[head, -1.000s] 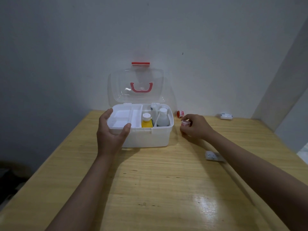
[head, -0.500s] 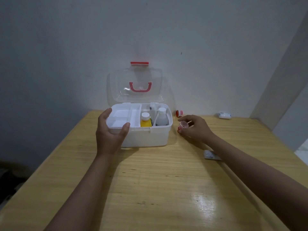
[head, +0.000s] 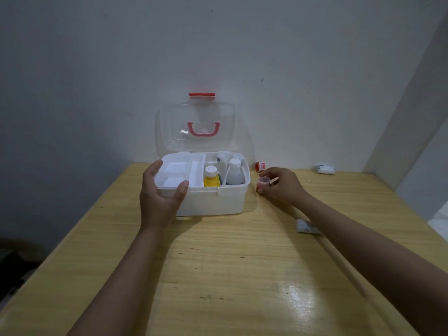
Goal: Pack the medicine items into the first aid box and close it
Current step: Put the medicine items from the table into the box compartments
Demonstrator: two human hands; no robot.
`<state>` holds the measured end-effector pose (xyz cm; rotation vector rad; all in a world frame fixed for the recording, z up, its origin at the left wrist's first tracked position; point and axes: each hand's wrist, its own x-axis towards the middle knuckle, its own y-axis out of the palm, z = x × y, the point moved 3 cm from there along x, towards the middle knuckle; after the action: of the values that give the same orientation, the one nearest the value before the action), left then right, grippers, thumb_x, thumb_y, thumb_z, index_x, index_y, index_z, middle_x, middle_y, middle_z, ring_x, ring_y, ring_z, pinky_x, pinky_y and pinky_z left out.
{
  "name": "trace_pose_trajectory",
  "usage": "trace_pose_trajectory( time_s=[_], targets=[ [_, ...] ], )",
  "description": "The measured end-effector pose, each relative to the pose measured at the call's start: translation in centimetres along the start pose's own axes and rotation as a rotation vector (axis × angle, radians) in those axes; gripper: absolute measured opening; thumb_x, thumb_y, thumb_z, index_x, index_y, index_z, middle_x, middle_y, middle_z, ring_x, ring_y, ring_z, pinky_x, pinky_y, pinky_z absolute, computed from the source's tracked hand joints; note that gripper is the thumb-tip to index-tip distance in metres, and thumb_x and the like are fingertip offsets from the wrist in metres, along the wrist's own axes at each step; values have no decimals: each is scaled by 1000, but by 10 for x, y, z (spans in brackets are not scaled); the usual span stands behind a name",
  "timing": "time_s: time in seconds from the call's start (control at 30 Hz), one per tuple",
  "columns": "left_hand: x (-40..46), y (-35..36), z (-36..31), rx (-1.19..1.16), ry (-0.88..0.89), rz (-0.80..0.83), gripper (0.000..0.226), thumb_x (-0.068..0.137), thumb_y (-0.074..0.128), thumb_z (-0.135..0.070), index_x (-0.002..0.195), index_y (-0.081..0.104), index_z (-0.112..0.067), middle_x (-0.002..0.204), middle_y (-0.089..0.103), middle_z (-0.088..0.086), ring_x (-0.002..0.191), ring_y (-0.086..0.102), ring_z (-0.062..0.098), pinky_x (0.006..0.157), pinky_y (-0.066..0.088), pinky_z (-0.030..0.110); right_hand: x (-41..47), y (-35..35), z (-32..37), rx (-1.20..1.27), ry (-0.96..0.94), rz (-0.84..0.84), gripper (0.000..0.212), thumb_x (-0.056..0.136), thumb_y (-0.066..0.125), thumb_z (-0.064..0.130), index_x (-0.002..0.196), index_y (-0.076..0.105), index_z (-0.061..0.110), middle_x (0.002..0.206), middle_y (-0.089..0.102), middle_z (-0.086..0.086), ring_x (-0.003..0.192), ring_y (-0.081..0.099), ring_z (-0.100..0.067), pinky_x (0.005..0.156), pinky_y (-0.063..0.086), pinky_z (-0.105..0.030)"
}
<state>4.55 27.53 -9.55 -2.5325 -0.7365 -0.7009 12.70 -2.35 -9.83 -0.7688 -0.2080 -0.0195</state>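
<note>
A white first aid box (head: 218, 202) stands open at the back of the wooden table, its clear lid (head: 196, 127) with a red handle upright. Inside on the right are a yellow bottle (head: 211, 178) and two white bottles (head: 234, 172); a white tray (head: 179, 174) fills the left side. My left hand (head: 160, 195) grips the box's front left corner, thumb on the tray rim. My right hand (head: 281, 185), just right of the box, pinches a small round jar (head: 263, 181) with a clear pinkish lid.
A small red-capped container (head: 260, 166) lies against the wall right of the box. A white roll (head: 326, 169) rests at the back right. A white packet (head: 306, 226) lies beside my right forearm. The wall (head: 400, 117) angles in on the right.
My right hand has lifted the small jar slightly off the table and turned it so its lid faces up. My left hand keeps its hold on the box.
</note>
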Motion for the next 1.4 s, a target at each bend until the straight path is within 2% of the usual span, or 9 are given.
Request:
trace_pose_trajectory(
  time_s=[0.17, 0.3, 0.37, 0.47, 0.63, 0.73, 1.0, 1.27, 1.4],
  targets=[
    [1, -1, 1, -2, 3, -1, 75, 69, 67, -40, 135, 41, -14, 139, 45, 4, 122, 37, 6, 85, 27, -4, -3, -3, 3, 44, -47, -106, 23, 85, 66, 23, 104, 58, 15, 87, 62, 7, 69, 56, -2, 59, 41, -13],
    [0, 0, 1, -7, 9, -3, 75, 69, 67, -39, 135, 42, -12, 138, 46, 4, 122, 38, 7, 83, 27, -7, -3, -12, 3, 59, -57, -174, 18, 92, 56, 26, 94, 57, 8, 76, 60, -1, 66, 54, -14, 59, 43, -26],
    [0, 0, 0, -8, 8, -4, 75, 69, 67, -39, 134, 42, -12, 138, 46, 4, 122, 38, 8, 82, 27, -8, -4, -15, 3, 72, -61, -143, 20, 95, 49, 28, 104, 55, 10, 84, 65, -9, 73, 61, -20, 65, 49, -33],
    [0, -1, 1, -12, 17, -8, 74, 69, 68, -38, 134, 42, -13, 138, 47, 4, 120, 39, 6, 84, 27, -7, -7, -16, 4, 123, -79, -101, 22, 99, 41, 24, 117, 48, 14, 91, 67, -11, 74, 64, -9, 66, 54, -31],
    [1, 0, 2, -15, 15, -7, 74, 69, 68, -38, 134, 42, -14, 138, 46, 1, 120, 38, 4, 84, 27, -7, -7, -14, 4, 98, -61, -93, 18, 97, 49, 19, 108, 62, 15, 98, 64, -6, 68, 68, -12, 60, 54, -21],
    [1, 0, 3, -20, 16, -8, 73, 69, 68, -39, 133, 43, -16, 137, 47, -1, 120, 39, 3, 88, 26, -6, -4, -10, 4, 135, -29, -58, 19, 95, 52, 18, 107, 67, 15, 105, 60, -8, 69, 71, -22, 67, 60, -34],
    [1, 0, 4, -24, 24, -9, 74, 69, 68, -43, 133, 42, -16, 135, 46, -4, 119, 38, 1, 88, 27, -5, 6, 3, 5, 175, 147, 20, 18, 94, 54, 17, 104, 69, 13, 82, 69, -16, 58, 63, -18, 62, 60, -33],
    [2, 0, 4, -38, 29, -11, 79, 66, 62, -54, 133, 43, -17, 131, 43, -12, 119, 38, -1, 89, 27, -4, 12, 12, 1, 122, 140, -31, 8, 89, 61, 19, 89, 68, 15, 73, 65, -8, 59, 57, -18, 55, 46, -26],
    [2, 0, 5, -41, 25, -16, 78, 65, 62, -53, 133, 43, -18, 131, 44, -13, 119, 38, -2, 90, 28, -3, 12, 12, -1, 60, 140, -33, 24, 88, 61, 34, 86, 71, 12, 80, 66, -2, 72, 56, -16, 63, 39, -24]
  ],
)
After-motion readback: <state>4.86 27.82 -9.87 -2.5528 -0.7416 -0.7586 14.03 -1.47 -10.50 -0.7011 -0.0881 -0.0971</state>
